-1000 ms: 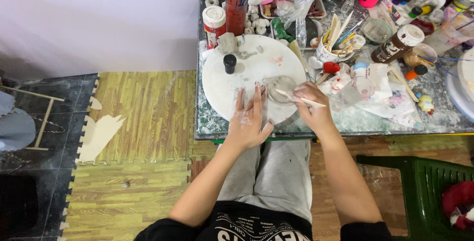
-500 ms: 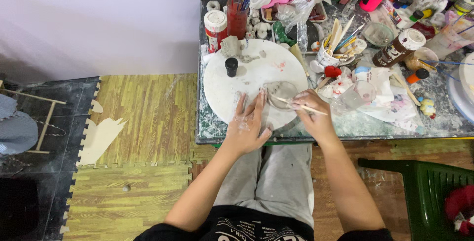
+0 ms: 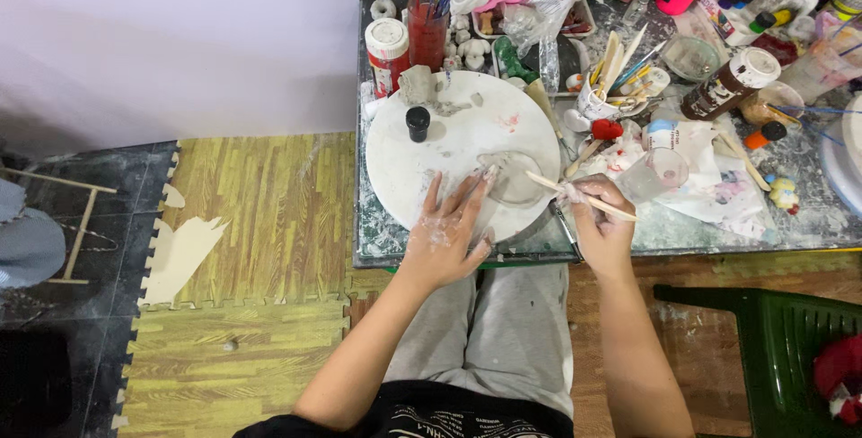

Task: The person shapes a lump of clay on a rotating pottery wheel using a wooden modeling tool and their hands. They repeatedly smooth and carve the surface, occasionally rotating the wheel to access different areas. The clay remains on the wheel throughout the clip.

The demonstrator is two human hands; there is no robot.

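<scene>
Hands number two: left hand point(image 3: 446, 232) lies flat, fingers wide, on one white round board point(image 3: 462, 155); right hand point(image 3: 597, 218), grip pinching one wooden stick point(image 3: 579, 196), beside one clear cup point(image 3: 653, 171).

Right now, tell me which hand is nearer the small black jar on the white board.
Left. The left hand lies flat on the white board just below the black jar; the right hand is off the board's right edge, holding a stick.

- Round white board point(image 3: 449, 146), smeared grey, with faint pink flecks at two o'clock.
- Small black-capped pot point(image 3: 417, 122) at its ten o'clock.
- Pale wooden stick point(image 3: 579, 197).
- Left hand point(image 3: 446, 233) dusted white.
- Yellow-green woodgrain floor mat point(image 3: 260, 214).
- Dark green plastic chair point(image 3: 772, 348).
</scene>
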